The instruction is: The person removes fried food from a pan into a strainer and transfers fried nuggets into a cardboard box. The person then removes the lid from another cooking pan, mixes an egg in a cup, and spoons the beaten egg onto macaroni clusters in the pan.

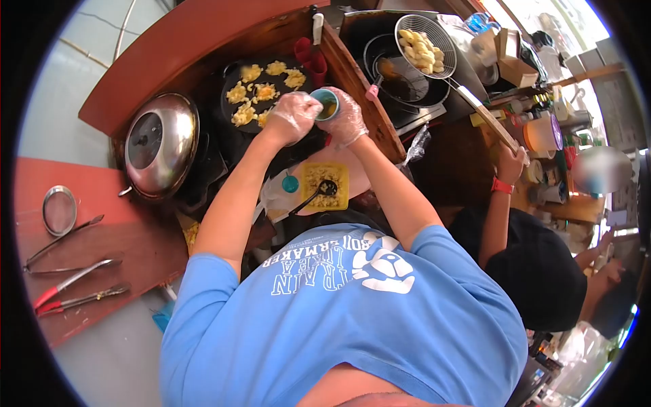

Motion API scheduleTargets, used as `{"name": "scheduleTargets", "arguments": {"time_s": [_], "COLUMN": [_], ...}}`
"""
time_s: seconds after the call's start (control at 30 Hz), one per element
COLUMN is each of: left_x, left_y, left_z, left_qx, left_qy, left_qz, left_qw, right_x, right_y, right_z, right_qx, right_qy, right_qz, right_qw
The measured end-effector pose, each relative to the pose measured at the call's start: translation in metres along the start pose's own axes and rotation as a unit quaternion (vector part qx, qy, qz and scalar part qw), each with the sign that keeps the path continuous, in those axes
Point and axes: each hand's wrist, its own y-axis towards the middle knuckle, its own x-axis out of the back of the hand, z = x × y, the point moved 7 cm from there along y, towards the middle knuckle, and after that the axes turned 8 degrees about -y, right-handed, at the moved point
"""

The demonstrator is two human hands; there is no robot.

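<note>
My right hand (347,121), in a clear plastic glove, is wrapped around a small blue cup (319,96) with yellowish liquid inside. Against the cup's left side is my left hand (293,118), also gloved and closed like a fist; what its fingers hold is hidden. Just beyond my hands lies a round dark griddle (230,81) bearing several yellow, egg-like patties (266,91). Nearer my body sits a yellow tub (342,178) of pale chopped food, with a black ladle (314,198) in it. A teal round lid (290,183) shows beside the tub.
A metal domed lid (166,156) stands left of the griddle. Tongs (78,298) and a small sieve (60,211) lie on the red counter (135,224). At right, another person's hand (510,163) holds a strainer (447,51) of fried pieces over a wok (400,88).
</note>
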Motion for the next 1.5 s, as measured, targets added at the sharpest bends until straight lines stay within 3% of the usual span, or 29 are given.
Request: {"name": "scheduleTargets", "arguments": {"time_s": [0.03,0.1,0.17,0.23,0.3,0.37,0.43,0.5,0.53,0.57,0.63,0.7,0.9,0.97,1.03,1.13,1.33,1.43,1.5], "left_x": [-0.003,0.009,0.001,-0.001,0.002,-0.006,0.006,-0.003,0.0,0.003,-0.006,-0.005,0.007,-0.009,0.005,-0.011,0.0,-0.009,0.003], "left_y": [-0.001,0.001,0.003,0.005,0.007,0.007,0.008,0.012,0.01,0.009,0.015,0.012,0.013,0.015,0.013,0.013,0.012,0.011,0.01], "left_z": [0.006,0.005,0.011,0.016,0.024,0.026,0.028,0.017,0.028,0.033,0.026,0.025,0.042,0.038,0.041,0.045,0.052,0.056,0.05], "left_qx": [0.043,0.073,0.056,0.117,0.119,0.115,0.124,0.051,0.14,0.143,0.022,0.015,0.126,0.005,0.07,-0.004,0.102,0.05,0.115], "left_qy": [-0.027,-0.033,-0.001,-0.047,-0.033,-0.054,-0.053,0.015,-0.075,-0.075,0.086,0.043,-0.052,0.057,-0.04,0.004,-0.074,0.013,-0.08], "left_qz": [0.006,-0.088,-0.051,-0.063,-0.094,-0.047,-0.091,0.0,-0.052,-0.057,0.041,0.016,-0.076,0.045,-0.058,-0.005,-0.07,-0.019,-0.075], "left_qw": [0.999,0.993,0.997,0.99,0.988,0.991,0.987,0.999,0.986,0.985,0.995,0.999,0.988,0.997,0.995,1.0,0.99,0.998,0.987], "right_x": [-0.001,-0.004,-0.003,-0.005,-0.005,-0.005,-0.007,-0.009,-0.012,-0.015,-0.018,-0.022,-0.023,-0.021,-0.02,-0.025,-0.024,-0.026,-0.026], "right_y": [0.0,0.005,0.009,0.011,0.018,0.02,0.024,0.028,0.029,0.031,0.035,0.034,0.041,0.041,0.041,0.043,0.042,0.044,0.041], "right_z": [-0.002,-0.005,-0.009,-0.012,-0.01,-0.008,-0.01,-0.011,-0.013,-0.015,-0.019,-0.023,-0.017,-0.015,-0.012,-0.017,-0.014,-0.019,-0.019], "right_qx": [-0.016,0.008,-0.014,-0.001,0.005,-0.006,0.026,0.014,0.002,0.005,0.029,0.013,0.027,0.019,0.029,0.02,0.033,0.042,0.017], "right_qy": [0.014,-0.01,-0.026,-0.01,-0.019,-0.005,-0.009,-0.01,-0.014,-0.014,-0.011,-0.007,-0.05,-0.056,-0.061,-0.062,-0.076,-0.085,-0.085], "right_qz": [-0.003,-0.015,-0.006,-0.008,-0.007,0.005,-0.005,0.013,0.031,0.036,0.025,0.037,0.032,0.026,0.03,0.045,0.042,0.039,0.047], "right_qw": [1.0,1.0,1.0,1.0,1.0,1.0,1.0,1.0,0.999,0.999,0.999,0.999,0.998,0.998,0.997,0.997,0.996,0.995,0.995]}}
